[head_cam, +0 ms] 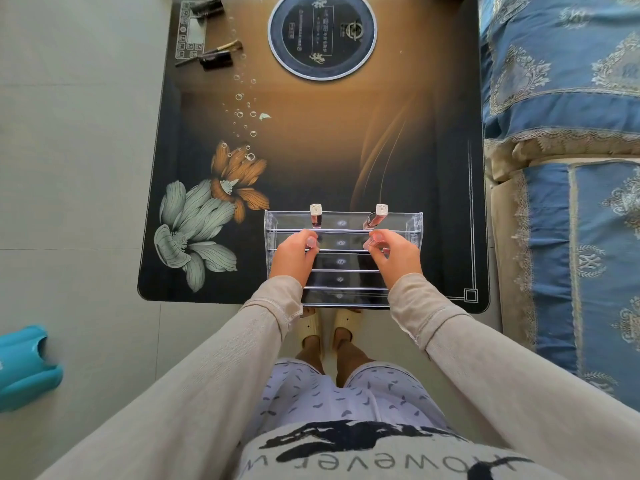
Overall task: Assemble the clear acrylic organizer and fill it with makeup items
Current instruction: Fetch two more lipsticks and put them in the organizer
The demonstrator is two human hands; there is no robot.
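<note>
A person stood over a dark, flower-printed worktop (311, 150). The left hand (294, 252) and right hand (394, 252) hovered above a clear acrylic organizer (341, 261), a stepped rack at the near edge. The fingers (311, 241) were curled with their tips close together; whether they pinched anything could not be told. Just beyond them, two gloss tubes stood in the farthest tier, the left tube (316, 216) upright and the right tube (375, 216) leaning, probably one seated by each hand. Far beyond and left of the fingers lay a makeup brush (221, 50) and dark cases (216, 60), not yet loaded; only the standing tubes came between. A blue bed (554, 133) lay to the right.
</note>
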